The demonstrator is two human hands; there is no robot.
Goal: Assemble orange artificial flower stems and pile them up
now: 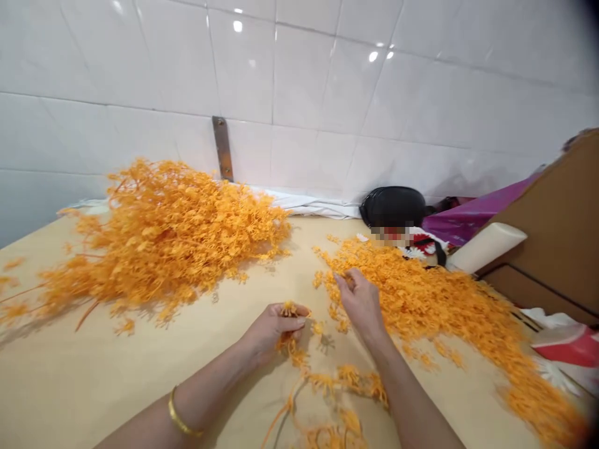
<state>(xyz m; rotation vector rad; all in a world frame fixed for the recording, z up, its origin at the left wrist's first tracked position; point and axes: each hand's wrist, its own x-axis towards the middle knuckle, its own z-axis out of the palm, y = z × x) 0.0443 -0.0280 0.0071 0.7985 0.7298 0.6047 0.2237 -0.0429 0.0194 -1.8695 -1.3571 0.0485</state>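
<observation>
My left hand is closed on an orange artificial flower sprig whose stem trails toward me across the tan table. A small orange floret sticks up above its fingers. My right hand reaches forward, its fingers pinched on a loose floret at the near edge of a spread of loose orange florets. A large heap of orange flower branches lies to the left, away from both hands.
A white tiled wall runs behind the table, with a metal bracket on it. At the back right lie a black bag, a purple sheet, a cream roll, a brown board and a red packet.
</observation>
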